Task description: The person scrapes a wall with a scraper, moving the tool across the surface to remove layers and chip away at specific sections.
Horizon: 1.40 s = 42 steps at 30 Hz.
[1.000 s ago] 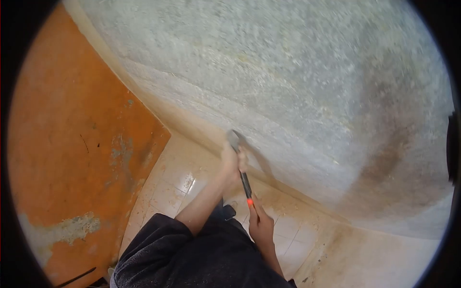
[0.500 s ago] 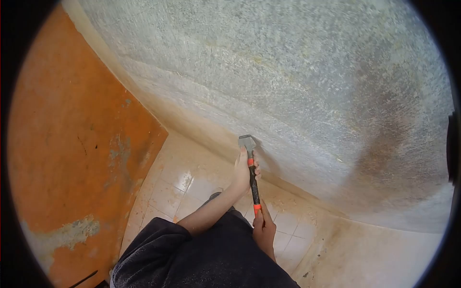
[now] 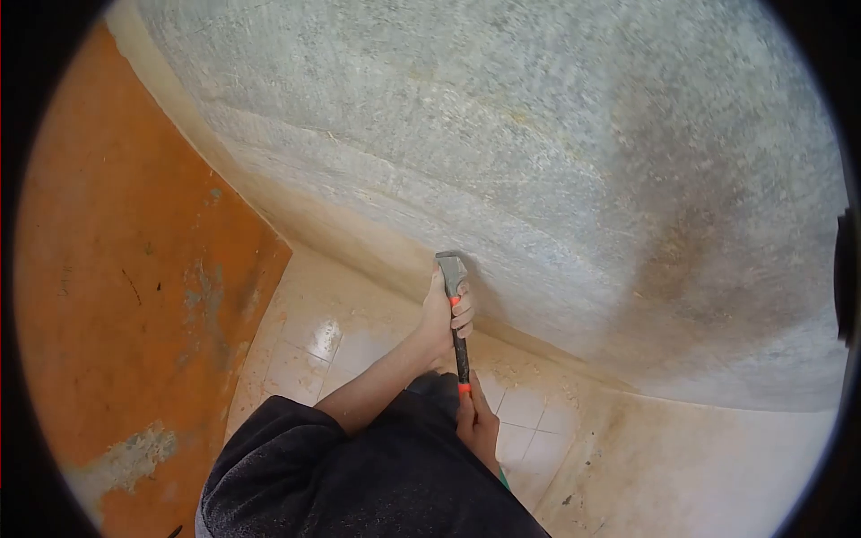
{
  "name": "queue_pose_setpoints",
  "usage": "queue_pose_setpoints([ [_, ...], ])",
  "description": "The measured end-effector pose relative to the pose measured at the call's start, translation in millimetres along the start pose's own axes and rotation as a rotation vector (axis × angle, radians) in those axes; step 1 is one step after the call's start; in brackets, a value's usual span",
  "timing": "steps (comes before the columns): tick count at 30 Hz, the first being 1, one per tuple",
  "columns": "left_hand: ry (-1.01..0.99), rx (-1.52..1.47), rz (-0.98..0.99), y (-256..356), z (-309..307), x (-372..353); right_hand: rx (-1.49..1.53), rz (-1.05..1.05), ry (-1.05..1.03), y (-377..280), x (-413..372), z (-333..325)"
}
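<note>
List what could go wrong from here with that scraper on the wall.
1. The left hand grips the scraper right under its blade; a slip could drag the knuckles along the rough wall.
2. Scrapings lie on the glossy floor tiles, so footing may slip.

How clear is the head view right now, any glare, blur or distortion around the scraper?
Head view: fisheye bends the wall and blacks out the corners; glare sits on the floor tiles left of the left hand; the scraper is fairly sharp; the wall's texture looks softly smeared.
</note>
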<state>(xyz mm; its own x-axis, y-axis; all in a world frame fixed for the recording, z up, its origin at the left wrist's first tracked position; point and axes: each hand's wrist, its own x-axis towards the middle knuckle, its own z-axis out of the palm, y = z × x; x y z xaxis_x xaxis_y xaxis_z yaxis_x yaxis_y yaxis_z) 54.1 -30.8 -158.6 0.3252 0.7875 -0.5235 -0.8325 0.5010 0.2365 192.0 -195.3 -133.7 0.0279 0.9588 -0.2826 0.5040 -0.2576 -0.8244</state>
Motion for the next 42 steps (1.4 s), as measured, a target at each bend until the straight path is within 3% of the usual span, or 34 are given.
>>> queue_pose_setpoints([
  [8, 0.243, 0.084, 0.089, -9.7, 16.9, 7.6, 0.034, -0.004, -0.001, 3.6, 9.6, -19.8],
  [14, 0.253, 0.078, 0.103, -11.8, 18.8, 6.8, -0.04, 0.047, -0.082, 9.5, 12.6, -24.5],
  [18, 0.234, 0.033, 0.082, -23.2, 19.6, 12.8, -0.038, -0.026, -0.028, 14.2, 19.5, -38.2],
  [21, 0.365, 0.032, 0.156, -13.1, 18.8, 16.9, -0.099, -0.071, -0.102, 0.3, 37.8, -40.6],
  [24, 0.291, 0.012, 0.224, 1.6, 12.5, 14.1, -0.129, -0.076, -0.159, -1.5, 36.9, -39.6],
  [26, 0.31, 0.006, 0.076, -7.9, 34.6, 0.1, -0.076, -0.117, -0.06, 5.1, 22.4, -41.2],
  [27, 0.204, 0.029, 0.057, -11.9, 31.9, 0.6, -0.083, -0.125, -0.067, 0.9, 25.5, -40.8],
  [30, 0.32, -0.029, 0.133, 9.6, 17.7, 8.7, -0.154, -0.043, -0.095, -13.0, 29.1, -35.2],
  [34, 0.326, -0.063, 0.107, -1.0, 22.5, 2.5, -0.125, -0.029, -0.082, -12.6, 17.9, -42.0],
  [36, 0.156, -0.021, 0.008, -13.1, 31.8, 3.7, -0.094, -0.021, -0.023, -12.8, 21.6, -45.8],
  [38, 0.233, -0.084, -0.011, 3.3, 26.5, 5.3, -0.152, -0.039, -0.048, -14.9, 23.9, -38.5],
  [39, 0.235, -0.065, 0.07, 20.5, 12.2, 6.9, -0.157, -0.134, -0.064, -27.3, 32.0, -29.8],
  [42, 0.272, -0.037, 0.175, 25.4, 11.4, 8.3, -0.108, -0.133, -0.055, -28.8, 36.7, -24.7],
])
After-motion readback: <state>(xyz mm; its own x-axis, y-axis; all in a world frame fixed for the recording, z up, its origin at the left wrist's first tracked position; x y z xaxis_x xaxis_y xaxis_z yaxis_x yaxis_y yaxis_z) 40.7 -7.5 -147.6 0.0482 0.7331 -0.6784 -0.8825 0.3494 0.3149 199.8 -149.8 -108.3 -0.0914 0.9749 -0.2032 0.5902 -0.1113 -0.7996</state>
